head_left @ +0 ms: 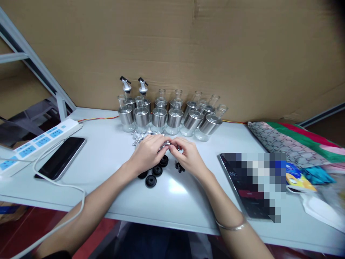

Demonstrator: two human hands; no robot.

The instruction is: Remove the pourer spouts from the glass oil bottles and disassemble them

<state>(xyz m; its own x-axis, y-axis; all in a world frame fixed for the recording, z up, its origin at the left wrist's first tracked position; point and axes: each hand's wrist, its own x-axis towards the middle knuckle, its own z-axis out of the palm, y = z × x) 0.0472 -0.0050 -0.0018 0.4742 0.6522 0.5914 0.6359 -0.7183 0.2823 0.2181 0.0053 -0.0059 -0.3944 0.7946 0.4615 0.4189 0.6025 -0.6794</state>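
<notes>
Both hands are up close together over the middle of the pale glossy table [113, 194]. The left hand [149, 151] has its fingers curled in with just a tiny gap, pinching one side of a small silvery part [167, 143]. The right hand [190, 158] meets it there, thumb and fingertips nearly closed on the other side of the same part. It's mostly hidden by the fingers, so I can't make out its exact shape.

Just behind the left hand there's a loose pile of silvery-white pieces [138, 136]. On the near side of that hand sit some round black discs with raised rings [151, 181], partly tucked under it, and a clump of little black pieces [179, 167] lies right under the right hand.

Farther back are two rows of clear glass bottles with brushed-metal sleeves [175, 118]. Two at the back left wear silver pourer tops with black levers [142, 86]. Off to the left, a dark-screened phone [63, 158] lies next to a white power strip with blue sockets [40, 142].
</notes>
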